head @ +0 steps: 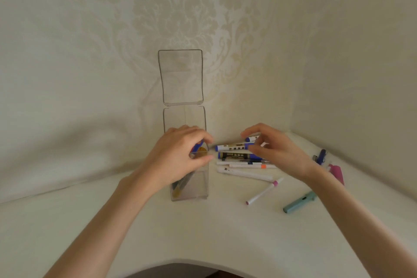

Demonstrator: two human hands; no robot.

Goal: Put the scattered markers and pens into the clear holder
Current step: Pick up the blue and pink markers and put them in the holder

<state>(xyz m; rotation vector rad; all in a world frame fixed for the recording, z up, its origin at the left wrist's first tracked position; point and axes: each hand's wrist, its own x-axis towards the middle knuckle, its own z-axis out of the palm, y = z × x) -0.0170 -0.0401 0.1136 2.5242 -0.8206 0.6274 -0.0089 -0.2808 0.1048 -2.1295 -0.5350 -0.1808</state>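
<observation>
Near: white bench [203,239]; teal pen [299,202] and pink-tipped marker [264,192] lie loose, right.
Middle: clear holder [196,184], lid up, few pens inside. Left hand [178,156] pinches blue-capped marker [198,147] at rim; slanted entry could jam or tip tall holder.
Far: right hand [274,150], fingers curled, unclosed, over blue marker pile [237,152]; hasty grab may roll pens away.

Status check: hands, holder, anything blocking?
Left hand at clear holder rim, on a blue marker. Right hand over loose pens, grip unclear. Lid open, nothing blocking.
</observation>
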